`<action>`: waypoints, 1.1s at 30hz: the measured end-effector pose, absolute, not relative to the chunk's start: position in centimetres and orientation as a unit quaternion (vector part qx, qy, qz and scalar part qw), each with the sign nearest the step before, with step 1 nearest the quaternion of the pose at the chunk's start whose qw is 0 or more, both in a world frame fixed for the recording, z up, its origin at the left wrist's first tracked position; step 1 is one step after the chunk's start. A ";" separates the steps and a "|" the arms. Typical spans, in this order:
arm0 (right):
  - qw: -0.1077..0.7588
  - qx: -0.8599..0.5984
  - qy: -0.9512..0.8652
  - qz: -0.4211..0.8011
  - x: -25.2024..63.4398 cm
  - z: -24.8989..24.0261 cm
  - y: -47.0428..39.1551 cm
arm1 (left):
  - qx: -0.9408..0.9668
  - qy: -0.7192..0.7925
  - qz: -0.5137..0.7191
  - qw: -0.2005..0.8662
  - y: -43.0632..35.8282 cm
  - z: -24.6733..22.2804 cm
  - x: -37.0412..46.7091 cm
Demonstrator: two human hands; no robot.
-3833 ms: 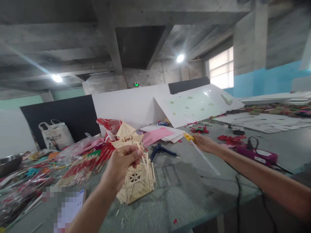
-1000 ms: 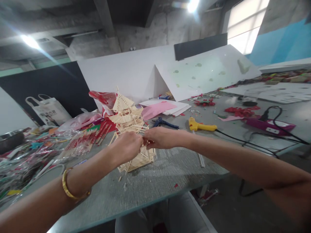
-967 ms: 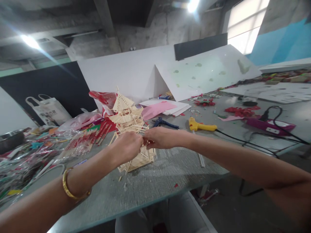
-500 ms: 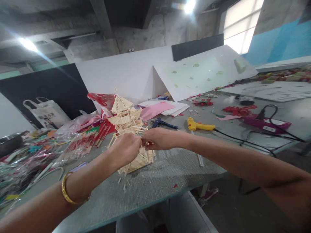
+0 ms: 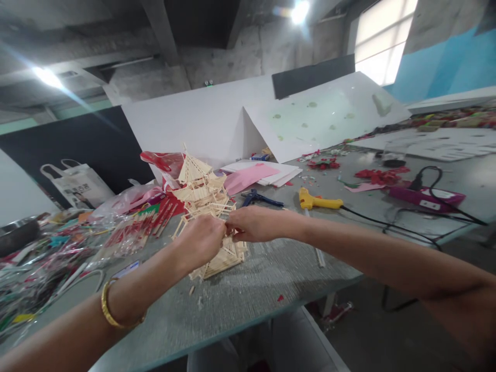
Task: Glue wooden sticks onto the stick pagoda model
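A tiered pagoda model of pale wooden sticks (image 5: pixel 201 191) stands upright on the grey table (image 5: pixel 267 289). In front of its lower middle, my left hand (image 5: pixel 203 235) is closed, fingers curled in and knuckles towards me. Meeting it from the right, my right hand (image 5: pixel 251 223) is also closed in a pinch, its fingertips against those of the left. Whatever lies between the fingertips is too small or hidden to make out. Both hands cover part of the model's lower tiers, and I cannot tell whether they touch it.
Right of the model lie blue-handled pliers (image 5: pixel 261 198) and a yellow glue gun (image 5: pixel 320 200), its cord running to a purple power strip (image 5: pixel 426 198). Plastic-wrapped materials (image 5: pixel 120 232) crowd the left side. Pink paper (image 5: pixel 251 176) and white boards are behind.
The hands keep almost the same pose and place at the model. The view has shifted very slightly.
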State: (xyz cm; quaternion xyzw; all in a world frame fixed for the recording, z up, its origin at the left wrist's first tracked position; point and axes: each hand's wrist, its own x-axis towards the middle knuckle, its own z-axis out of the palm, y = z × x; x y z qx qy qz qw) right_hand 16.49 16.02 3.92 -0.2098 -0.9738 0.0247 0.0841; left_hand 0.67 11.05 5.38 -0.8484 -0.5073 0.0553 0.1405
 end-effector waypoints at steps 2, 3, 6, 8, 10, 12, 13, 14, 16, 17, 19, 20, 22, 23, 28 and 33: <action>0.083 -0.210 -0.974 0.027 16.5 3.8 16.1 | -0.845 -0.513 0.062 0.137 10.8 5.7 0.8; 0.082 -0.212 -0.973 0.026 16.5 3.8 16.2 | -0.844 -0.516 0.067 0.131 10.7 6.0 0.7; 0.086 -0.223 -0.971 0.016 16.8 3.8 16.4 | -0.840 -0.526 0.080 0.111 10.4 7.0 0.4; 0.106 -0.214 -0.971 0.011 17.1 3.9 16.5 | -0.843 -0.523 0.085 0.094 10.4 7.8 -0.1; 0.122 -0.204 -0.971 0.013 17.4 4.2 16.5 | -0.846 -0.521 0.088 0.074 10.4 8.4 -0.5; 0.125 -0.205 -0.971 0.016 17.5 4.6 16.3 | -0.848 -0.519 0.090 0.057 10.6 8.7 -0.8; 0.122 -0.210 -0.970 0.016 17.5 4.8 16.2 | -0.848 -0.518 0.094 0.051 10.7 8.7 -1.0; 0.118 -0.215 -0.969 0.016 17.5 4.9 16.0 | -0.850 -0.516 0.098 0.047 10.8 8.6 -1.0; 0.109 -0.221 -0.969 0.014 17.3 5.0 15.8 | -0.854 -0.507 0.107 0.042 11.1 8.2 -1.2; 0.105 -0.222 -0.969 0.013 17.2 5.0 15.7 | -0.858 -0.501 0.110 0.041 11.2 8.0 -1.2; 0.099 -0.221 -0.970 0.007 17.0 4.9 15.5 | -0.867 -0.483 0.113 0.043 11.5 7.6 -1.3; 0.098 -0.221 -0.970 0.004 17.0 4.9 15.5 | -0.873 -0.473 0.114 0.045 11.6 7.4 -1.4; 0.101 -0.221 -0.970 0.002 17.0 4.8 15.5 | -0.883 -0.452 0.118 0.052 11.7 7.3 -1.5; 0.102 -0.222 -0.970 0.003 17.0 4.8 15.5 | -0.886 -0.444 0.120 0.055 11.7 7.3 -1.5; 0.108 -0.208 -0.972 0.005 17.1 4.3 15.8 | -0.888 -0.439 0.121 0.065 11.3 7.6 -1.0; 0.121 -0.193 -0.974 -0.006 17.3 3.6 16.0 | -0.881 -0.452 0.116 0.075 10.8 7.6 -0.9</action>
